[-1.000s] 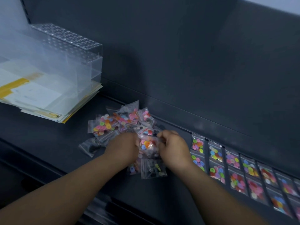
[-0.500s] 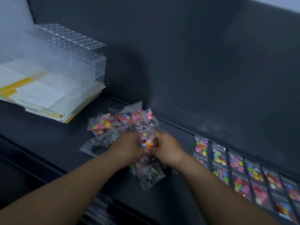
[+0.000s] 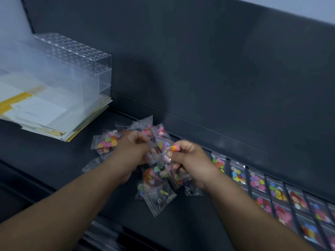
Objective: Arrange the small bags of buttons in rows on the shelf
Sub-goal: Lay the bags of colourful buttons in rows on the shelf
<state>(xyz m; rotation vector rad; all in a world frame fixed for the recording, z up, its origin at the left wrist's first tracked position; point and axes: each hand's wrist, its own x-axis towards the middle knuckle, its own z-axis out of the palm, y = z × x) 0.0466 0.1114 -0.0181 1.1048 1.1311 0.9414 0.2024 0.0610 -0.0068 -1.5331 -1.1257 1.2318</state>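
The left hand [image 3: 133,151] and right hand [image 3: 193,163] both pinch small bags of buttons [image 3: 164,147] above the loose pile [image 3: 107,144] on the shelf [image 3: 45,160].

The left hand [image 3: 133,151] turns its back to the camera, hiding whether its curled fingers grip anything. The held bag [image 3: 165,146] pinched by the right hand [image 3: 190,163] is motion-blurred. Both hands cover the middle of the loose pile [image 3: 159,198]. The laid rows [image 3: 257,182] run off the right and bottom edges; the paper stack [image 3: 36,109], print unreadable, off the left.
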